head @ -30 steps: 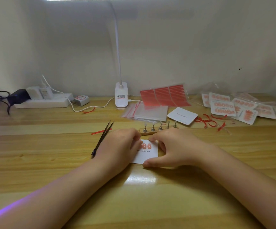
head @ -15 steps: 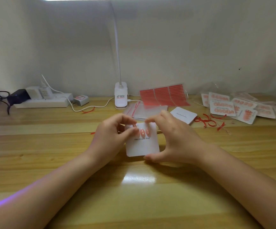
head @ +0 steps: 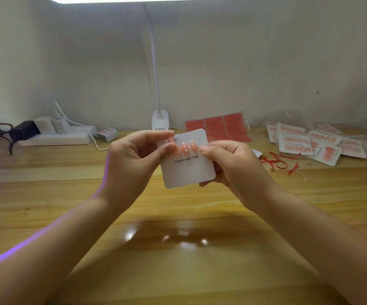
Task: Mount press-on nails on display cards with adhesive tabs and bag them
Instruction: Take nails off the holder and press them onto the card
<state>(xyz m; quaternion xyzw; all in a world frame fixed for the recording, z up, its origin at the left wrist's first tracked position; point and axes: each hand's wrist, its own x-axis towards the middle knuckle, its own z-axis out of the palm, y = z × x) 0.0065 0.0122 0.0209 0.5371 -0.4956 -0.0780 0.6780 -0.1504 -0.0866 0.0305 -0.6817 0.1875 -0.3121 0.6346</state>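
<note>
Both hands, the left hand [head: 132,159] and right hand [head: 233,166], pinch the display card [head: 189,170] by its side edges above the surface [head: 178,249]; it looks light and stiff, best held clear of its fragile-looking nails [head: 189,147]

Display card [head: 189,170] raised clear of the wooden desk [head: 46,194]; 1 s ago it lay flat on the surface, 0.5 s ago it was partly lifted. Card now tilted toward the camera, "Handmade Nail" print legible, two orange nails [head: 189,147] visible w/ a third part-hidden by the thumb. Left hand [head: 132,164] and right hand [head: 233,164] have risen w/ it, each pinching a side edge, thumbs on the front face. Card and hands now hide the nail stand, tweezers and bag stack seen earlier.
</note>
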